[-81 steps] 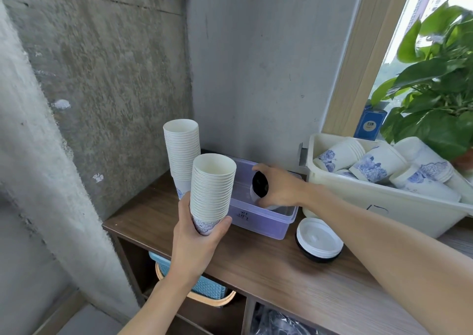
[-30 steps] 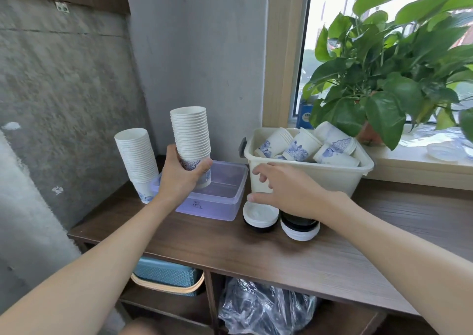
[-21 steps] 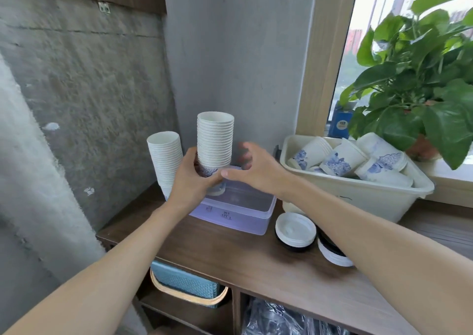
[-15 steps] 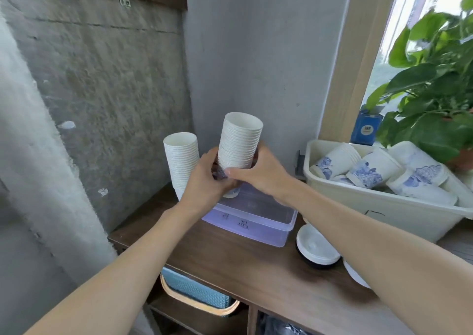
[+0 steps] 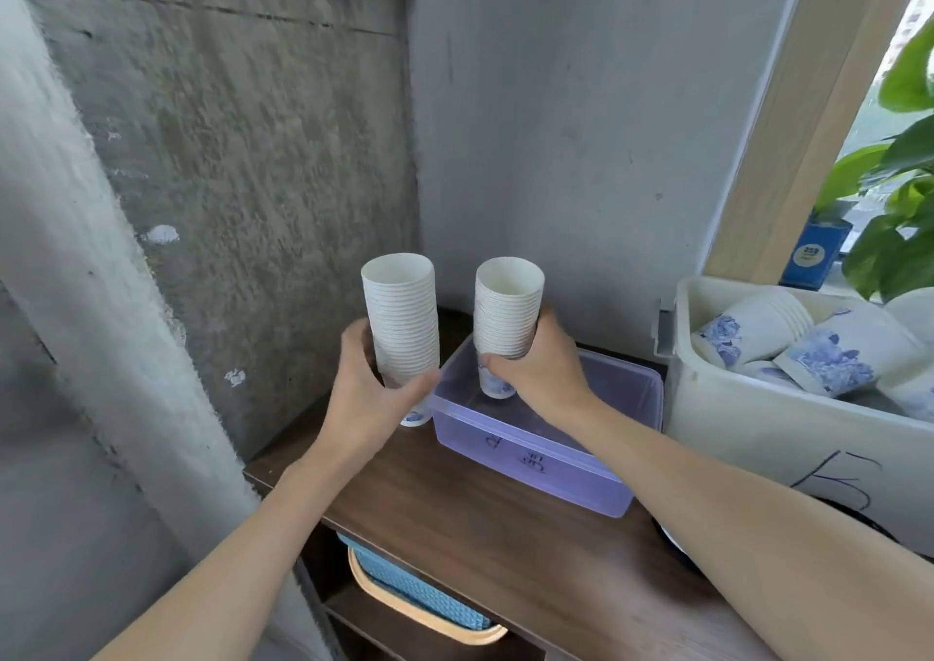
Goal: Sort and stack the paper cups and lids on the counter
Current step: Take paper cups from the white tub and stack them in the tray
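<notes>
Left hand (image 5: pixel 374 402): centre-left of frame; fingers (image 5: pixel 356 339) curled round lower half of left cup stack, thumb across the front.
Left cup stack (image 5: pixel 402 322): upright, white rims up; blue-printed base low by the desk (image 5: pixel 480 514), just left of purple tub; contact with desk not clear.
Right hand (image 5: pixel 543 372): centre of frame; fingers wrapped round lower part of right cup stack, thumb in front.
Right cup stack (image 5: pixel 508 306): upright, base down inside mouth of purple tub; touching tub floor or not, cannot tell.
Purple tub (image 5: pixel 551 453): translucent, no lid on, on desk between left cup stack and beige bin; handwriting on front wall.
Beige bin (image 5: pixel 748 448): right edge of frame, just beside purple tub; nested cups (image 5: pixel 758 327) lying on their sides inside, blue print showing.
Plant (image 5: pixel 894 215): upper right, green leaves at window; blue box (image 5: pixel 813 256) beneath.
Blue basket (image 5: pixel 404 579): bottom centre, on shelf under desk.
</notes>
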A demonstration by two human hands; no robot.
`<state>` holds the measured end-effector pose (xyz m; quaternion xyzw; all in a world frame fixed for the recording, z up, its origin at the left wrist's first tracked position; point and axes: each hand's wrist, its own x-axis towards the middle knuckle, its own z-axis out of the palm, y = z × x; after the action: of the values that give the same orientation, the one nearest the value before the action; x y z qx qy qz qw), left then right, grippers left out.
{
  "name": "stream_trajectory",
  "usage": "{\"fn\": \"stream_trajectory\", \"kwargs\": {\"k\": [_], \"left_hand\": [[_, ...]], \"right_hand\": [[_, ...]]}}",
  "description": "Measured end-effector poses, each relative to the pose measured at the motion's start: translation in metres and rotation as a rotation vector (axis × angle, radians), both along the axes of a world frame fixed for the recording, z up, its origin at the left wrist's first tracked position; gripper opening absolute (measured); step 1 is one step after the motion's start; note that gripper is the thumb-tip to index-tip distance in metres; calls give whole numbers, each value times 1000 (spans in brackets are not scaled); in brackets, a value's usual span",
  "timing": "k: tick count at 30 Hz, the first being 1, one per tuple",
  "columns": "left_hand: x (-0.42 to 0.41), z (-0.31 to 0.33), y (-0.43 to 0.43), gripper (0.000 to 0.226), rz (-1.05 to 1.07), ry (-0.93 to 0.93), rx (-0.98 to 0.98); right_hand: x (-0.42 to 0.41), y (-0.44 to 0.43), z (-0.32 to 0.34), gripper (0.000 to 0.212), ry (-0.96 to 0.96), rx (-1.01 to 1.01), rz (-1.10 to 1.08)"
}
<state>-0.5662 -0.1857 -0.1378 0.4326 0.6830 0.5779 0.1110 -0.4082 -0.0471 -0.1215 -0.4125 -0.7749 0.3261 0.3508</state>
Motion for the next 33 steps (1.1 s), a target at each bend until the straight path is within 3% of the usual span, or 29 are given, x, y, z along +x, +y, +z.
{"fn": "stream_trajectory", "kwargs": {"k": [6, 11, 17, 23, 33], "left_hand": [[-11, -10, 12, 75, 12, -25, -26], [-13, -3, 13, 67, 74, 31, -25], [-11, 32, 4, 58, 117, 26, 99], [15, 71, 8, 60, -17, 23, 189], [34, 46, 19, 70, -106, 42, 26]], "right_hand": [[-1, 3, -3, 59, -148, 87, -21], [5, 6, -3, 65, -305, 360, -92], [7, 13, 0, 70, -285, 270, -54], [12, 13, 6, 64, -284, 212, 24], [43, 9, 6, 50, -310, 181, 25]]}}
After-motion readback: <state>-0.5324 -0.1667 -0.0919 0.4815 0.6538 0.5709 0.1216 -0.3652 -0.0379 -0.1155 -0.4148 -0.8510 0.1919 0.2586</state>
